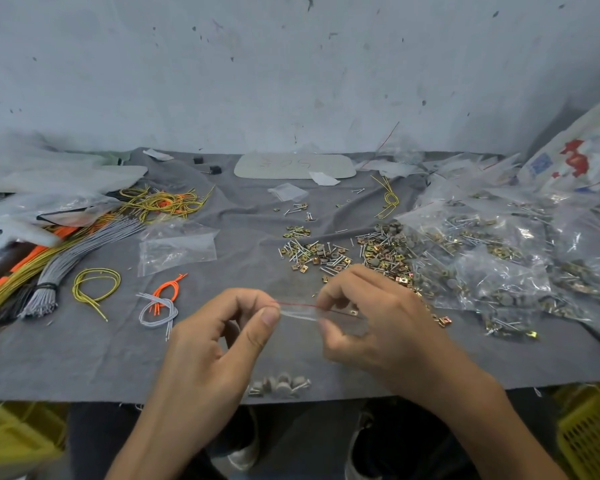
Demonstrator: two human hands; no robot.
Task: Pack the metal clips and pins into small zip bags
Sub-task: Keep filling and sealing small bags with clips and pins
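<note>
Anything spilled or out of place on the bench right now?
Yes: a small heap of grey discs and pins sits at the near edge of the grey cloth, apart from the main loose pile beyond the right hand; it could slip off.

Zip bag [300, 311] body nearly invisible; yellow crate [589, 434] cut by right edge.

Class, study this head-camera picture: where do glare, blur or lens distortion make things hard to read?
Head view: soft, even light, faint shadows; glare glints on the filled bags at the right; the clear zip bag pinched between left hand and right hand shows mainly by its red seal line; the wide lens slightly bows the table edge.
</note>
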